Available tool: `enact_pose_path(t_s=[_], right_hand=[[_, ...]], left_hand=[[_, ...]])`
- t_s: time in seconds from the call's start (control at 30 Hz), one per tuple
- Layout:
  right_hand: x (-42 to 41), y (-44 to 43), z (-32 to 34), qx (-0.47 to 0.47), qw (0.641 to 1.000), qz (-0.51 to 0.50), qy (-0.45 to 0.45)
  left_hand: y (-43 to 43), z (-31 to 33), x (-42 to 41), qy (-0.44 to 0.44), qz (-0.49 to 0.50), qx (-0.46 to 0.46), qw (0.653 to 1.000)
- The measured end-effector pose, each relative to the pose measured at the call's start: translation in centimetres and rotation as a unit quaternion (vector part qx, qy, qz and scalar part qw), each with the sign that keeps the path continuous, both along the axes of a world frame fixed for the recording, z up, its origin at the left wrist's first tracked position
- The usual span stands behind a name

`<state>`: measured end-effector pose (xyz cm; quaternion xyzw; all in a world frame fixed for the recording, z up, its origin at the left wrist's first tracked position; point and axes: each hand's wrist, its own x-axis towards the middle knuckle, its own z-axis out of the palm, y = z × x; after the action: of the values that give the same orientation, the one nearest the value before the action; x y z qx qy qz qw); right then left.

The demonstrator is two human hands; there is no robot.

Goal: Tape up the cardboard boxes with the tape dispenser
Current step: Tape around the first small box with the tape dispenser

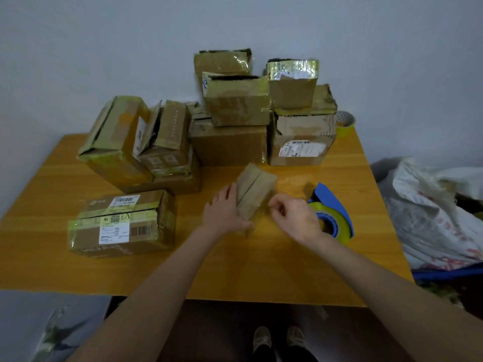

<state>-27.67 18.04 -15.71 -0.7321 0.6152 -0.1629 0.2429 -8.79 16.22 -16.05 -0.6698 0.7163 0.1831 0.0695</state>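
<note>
A small brown cardboard box (255, 190) lies in the middle of the wooden table (235, 270), its two top flaps meeting along a centre seam. My left hand (224, 212) rests flat against the box's left side, thumb under its near corner. My right hand (296, 218) hovers just right of the box with fingers loosely curled; whether it pinches a tape end I cannot tell. Behind that hand stands the blue tape dispenser (330, 205) with a roll of yellowish tape, partly hidden by my knuckles.
Several taped boxes are stacked along the back of the table (235, 118), and one labelled box (122, 223) lies at the front left. A spare tape roll (345, 122) sits at the back right. A white sack (439, 218) lies beside the table's right edge.
</note>
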Motion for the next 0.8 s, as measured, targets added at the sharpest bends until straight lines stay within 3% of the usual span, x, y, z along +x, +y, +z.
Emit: enact_pose_path(t_s=[0.1, 0.17, 0.23, 0.3, 0.37, 0.43, 0.53, 0.67, 0.8], right_hand=[[-1.5, -1.9, 0.8, 0.010, 0.999, -0.028, 0.033], [-1.7, -2.7, 1.2, 0.045, 0.997, -0.026, 0.050], [-1.3, -3.0, 1.1, 0.093, 0.994, -0.012, 0.053], [-0.6, -2.8, 0.1, 0.134, 0.989, -0.003, 0.062], [-0.1, -2.3, -0.7, 0.134, 0.987, -0.024, 0.081], [0.2, -1.9, -1.0, 0.111, 0.988, -0.047, 0.095], [0.7, -1.7, -0.9, 0.077, 0.994, -0.055, 0.057], [0.1, -1.2, -0.5, 0.081, 0.996, -0.020, 0.034], [-5.7, -1.5, -0.3, 0.059, 0.982, -0.177, 0.038]], left_hand=[[-0.5, 1.3, 0.8, -0.079, -0.170, -0.025, 0.982], [-0.3, 1.6, 1.1, -0.071, -0.187, -0.063, 0.978], [0.4, 1.0, 1.0, 0.004, -0.068, -0.130, 0.989], [1.7, 0.5, 0.0, 0.096, 0.117, -0.174, 0.973], [2.6, 0.3, -1.2, 0.176, 0.255, -0.105, 0.945], [2.9, 0.0, -2.3, 0.251, 0.287, -0.027, 0.924], [2.2, -0.2, -3.0, 0.339, 0.229, -0.053, 0.911], [1.4, -0.6, -3.2, 0.260, 0.120, -0.019, 0.958], [1.8, -1.3, -2.7, 0.233, 0.065, 0.048, 0.969]])
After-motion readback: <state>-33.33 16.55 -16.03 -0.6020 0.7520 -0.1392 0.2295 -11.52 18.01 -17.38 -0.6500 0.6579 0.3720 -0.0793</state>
